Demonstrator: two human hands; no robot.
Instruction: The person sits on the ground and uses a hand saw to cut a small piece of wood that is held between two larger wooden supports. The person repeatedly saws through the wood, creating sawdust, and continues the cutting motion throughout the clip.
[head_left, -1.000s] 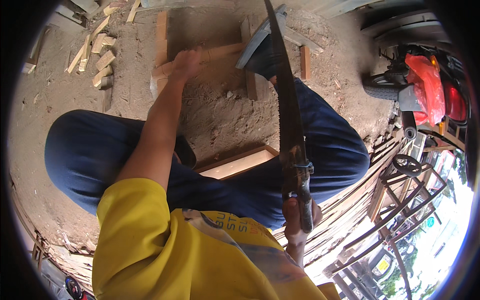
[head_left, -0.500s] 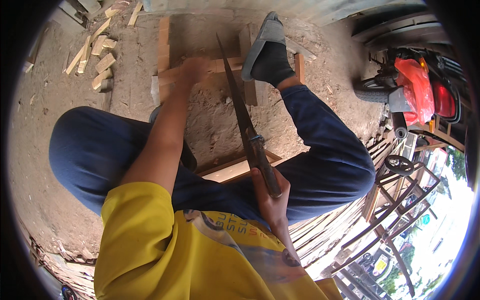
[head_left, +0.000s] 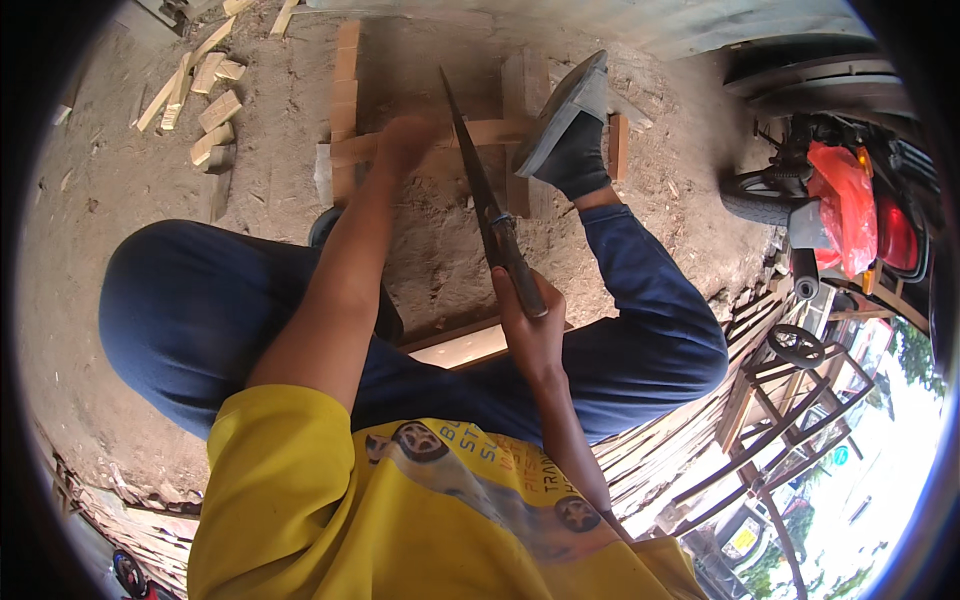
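Note:
My right hand [head_left: 532, 325] is wrapped round the handle of a hand saw [head_left: 480, 180], whose long, dark, tapering blade points away from me. The blade passes over a wooden board [head_left: 490, 132] lying crosswise near the ground. My left hand [head_left: 405, 145] is at that board, left of the blade; its fingers are blurred. My sandalled foot [head_left: 570, 125] rests at the board's right end. Beneath the board's ends are a long upright-running timber [head_left: 344, 90] on the left and a greyish block [head_left: 515, 85] on the right. Whether the teeth touch the wood is hard to see.
Several wood offcuts [head_left: 220, 110] lie on the dirt floor [head_left: 270, 150] at the far left. A motorcycle with a red plastic bag [head_left: 842, 205] stands at the right. Stacked wood strips [head_left: 660, 460] and a wheeled frame [head_left: 780, 430] are at the lower right. Corrugated metal sheeting [head_left: 620, 25] borders the far side.
My right hand has pushed the saw forward, away from my body. My foot sits slightly farther right. The left hand stays at the board, and the whole view has shifted a little.

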